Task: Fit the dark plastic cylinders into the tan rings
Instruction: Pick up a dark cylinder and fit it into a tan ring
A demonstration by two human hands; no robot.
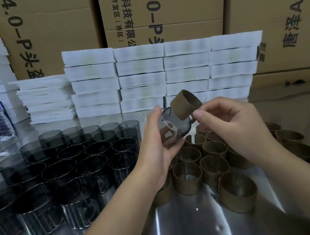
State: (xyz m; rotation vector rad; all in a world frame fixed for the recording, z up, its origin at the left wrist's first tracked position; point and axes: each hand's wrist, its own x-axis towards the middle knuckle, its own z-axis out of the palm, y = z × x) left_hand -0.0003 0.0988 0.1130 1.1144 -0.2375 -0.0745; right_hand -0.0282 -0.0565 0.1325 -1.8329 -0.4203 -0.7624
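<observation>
Holding, left hand (160, 148): fingers curled round a smoky see-through cylinder (174, 126), tilted, up off the table (187, 231).
Right hand (231, 124): pinching a matte tan ring (184, 103) right at that cylinder's upper rim.
Left of the hands: dark cylinders (67, 166), glossy, hollow, upright, packed tight.
Right side: loose tan rings (188, 180), hollow, upright.
Behind: white foam stacks (142, 79), printed cardboard boxes (163, 5).

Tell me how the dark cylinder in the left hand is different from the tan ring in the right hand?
The dark cylinder is smoky and see-through; the tan ring is solid brown. The left hand cradles the dark cylinder, while the right hand pinches the tan ring. The tan ring sits higher than the dark cylinder. Both are short, round and hollow.
</observation>
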